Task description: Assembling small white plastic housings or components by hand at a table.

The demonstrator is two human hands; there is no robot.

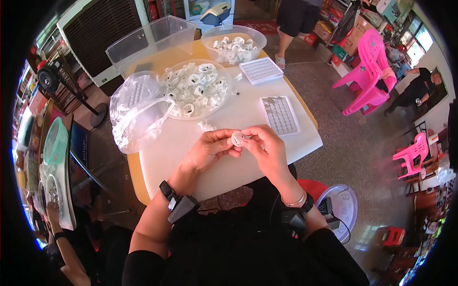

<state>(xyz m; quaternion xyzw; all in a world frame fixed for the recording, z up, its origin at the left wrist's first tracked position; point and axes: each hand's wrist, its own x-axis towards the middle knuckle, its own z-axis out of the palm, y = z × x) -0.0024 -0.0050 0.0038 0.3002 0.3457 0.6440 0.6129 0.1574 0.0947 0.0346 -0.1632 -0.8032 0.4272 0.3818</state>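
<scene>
Between my two hands, over the near part of the white tabletop [167,157], is a small round white plastic part [237,138]. My left hand [217,145] pinches its left side with thumb and forefinger. Thumb and fingers of my right hand [265,145] close on its right side. Just beyond my left hand lies a loose white plastic piece [206,126]. A clear round tray [224,102] heaped with similar white parts stands farther back. To the right of it is a white compartment tray [296,125] with small pieces in some of its cells.
A second white compartment tray [261,70] and a clear bowl [260,44] of white parts stand at the back. Crumpled plastic bags [138,112] cover the table's left side. A lilac basket [350,205] sits by my right arm. Another person's arm [57,229] shows at lower left.
</scene>
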